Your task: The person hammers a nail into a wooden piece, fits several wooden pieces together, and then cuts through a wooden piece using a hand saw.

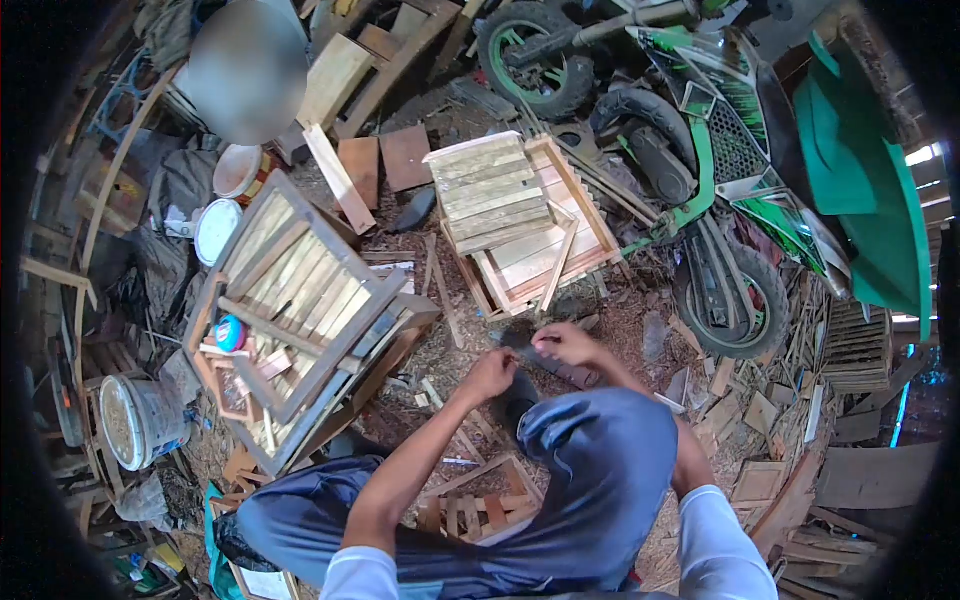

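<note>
Two bare hands meet just below the middle of the frame, both clamped on one dark flat strip (548, 362) that lies across the person's raised knee: the left hand (490, 375) closes around its lower left end, and the right hand (568, 345) pinches it a little higher and to the right, the hands close together but not touching. What the strip is made of cannot be told. The knee, in blue trousers (600, 470), fills the lower middle of the frame, and a small slatted wooden frame (480, 500) lies on the ground beneath the left forearm. Just above the hands stands a pale slatted wooden crate (520, 225), with a loose slatted panel (490, 190) leaning on its upper left part. To the left of centre lies a larger louvred wooden frame (295, 300), tilted, with a small blue and red round tin (230, 333) resting on its lower left edge. A white bucket (135, 420) stands at the far left, and two round tubs (228, 200) sit in the upper left. A green and black motorcycle (700, 160) fills the upper right, its rear wheel (730, 300) just right of the hands. Wood offcuts and shavings cover the ground around everything.
</note>
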A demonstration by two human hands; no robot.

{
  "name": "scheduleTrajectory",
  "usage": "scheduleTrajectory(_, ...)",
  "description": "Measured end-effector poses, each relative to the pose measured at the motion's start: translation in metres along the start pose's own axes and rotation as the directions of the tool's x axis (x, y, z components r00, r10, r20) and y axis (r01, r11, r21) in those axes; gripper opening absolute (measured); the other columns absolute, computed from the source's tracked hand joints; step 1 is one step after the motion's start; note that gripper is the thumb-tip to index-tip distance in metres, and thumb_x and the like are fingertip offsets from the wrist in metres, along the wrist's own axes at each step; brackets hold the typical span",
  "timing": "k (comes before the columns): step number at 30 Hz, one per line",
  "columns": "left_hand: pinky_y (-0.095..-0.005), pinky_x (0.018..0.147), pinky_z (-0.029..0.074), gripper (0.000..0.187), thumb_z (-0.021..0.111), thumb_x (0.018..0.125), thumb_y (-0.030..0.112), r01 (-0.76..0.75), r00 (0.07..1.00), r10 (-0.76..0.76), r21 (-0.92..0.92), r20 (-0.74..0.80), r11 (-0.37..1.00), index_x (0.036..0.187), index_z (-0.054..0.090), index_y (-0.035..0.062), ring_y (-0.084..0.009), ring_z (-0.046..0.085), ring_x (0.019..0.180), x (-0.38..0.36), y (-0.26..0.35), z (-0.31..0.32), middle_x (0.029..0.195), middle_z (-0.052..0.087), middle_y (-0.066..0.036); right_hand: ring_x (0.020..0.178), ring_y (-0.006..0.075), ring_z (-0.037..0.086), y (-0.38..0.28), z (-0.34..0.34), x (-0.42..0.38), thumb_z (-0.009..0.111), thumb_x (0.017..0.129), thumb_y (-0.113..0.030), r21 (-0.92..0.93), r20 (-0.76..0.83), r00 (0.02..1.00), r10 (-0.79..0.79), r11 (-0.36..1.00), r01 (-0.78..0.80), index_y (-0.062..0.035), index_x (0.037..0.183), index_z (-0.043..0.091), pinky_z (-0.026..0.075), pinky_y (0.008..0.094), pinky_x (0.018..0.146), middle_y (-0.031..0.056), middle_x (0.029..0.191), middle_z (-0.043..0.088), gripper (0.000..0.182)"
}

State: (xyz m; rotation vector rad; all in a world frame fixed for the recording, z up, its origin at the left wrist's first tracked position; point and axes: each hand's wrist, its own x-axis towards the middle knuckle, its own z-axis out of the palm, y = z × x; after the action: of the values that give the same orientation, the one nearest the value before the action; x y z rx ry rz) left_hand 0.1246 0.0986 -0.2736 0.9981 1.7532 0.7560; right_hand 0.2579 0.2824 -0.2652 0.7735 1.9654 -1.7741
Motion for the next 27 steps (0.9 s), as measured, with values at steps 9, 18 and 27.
scheduleTrajectory(9, -0.0410, 0.081, 0.053, 0.047, 0.064, 0.081, 0.026, 0.649, 0.703, -0.709, -0.349, -0.066, 0.676, 0.113, 0.057, -0.0069, -0.0330, 0.067, 0.097, 0.111, -0.133, 0.137, 0.108, 0.066, -0.023, 0.114, 0.0395, 0.058, 0.118, 0.042, 0.066, 0.063, 0.083, -0.020, -0.604, -0.318, 0.938, 0.135, 0.734, -0.311, -0.0146, 0.132, 0.054, 0.047, 0.0465, 0.096, 0.0201, 0.124, 0.060, 0.050)
scheduleTrajectory(18, -0.0373, 0.058, 0.050, 0.025, 0.059, 0.090, 0.026, 0.533, 0.574, -0.807, -0.812, 0.141, 0.237, 0.105, 0.065, 0.0057, -0.0224, 0.064, 0.073, 0.113, -0.094, 0.124, 0.090, 0.068, -0.009, 0.120, 0.0361, 0.053, 0.145, 0.056, 0.052, 0.065, 0.080, -0.020, -0.610, -0.310, 0.941, 0.135, 0.731, -0.306, -0.0165, 0.132, 0.050, 0.042, 0.0546, 0.097, 0.0183, 0.134, 0.050, 0.055)
scheduleTrajectory(27, -0.0375, 0.070, 0.049, 0.028, 0.058, 0.092, 0.020, 0.473, 0.618, -0.785, -0.818, 0.044, 0.327, 0.114, 0.061, 0.0052, -0.0215, 0.061, 0.086, 0.127, -0.140, 0.165, 0.098, 0.067, -0.008, 0.111, 0.0388, 0.058, 0.169, 0.049, 0.058, 0.067, 0.079, -0.014, -0.630, -0.350, 0.932, 0.092, 0.714, -0.306, -0.0058, 0.114, 0.062, 0.045, 0.0486, 0.093, 0.0205, 0.117, 0.059, 0.037)
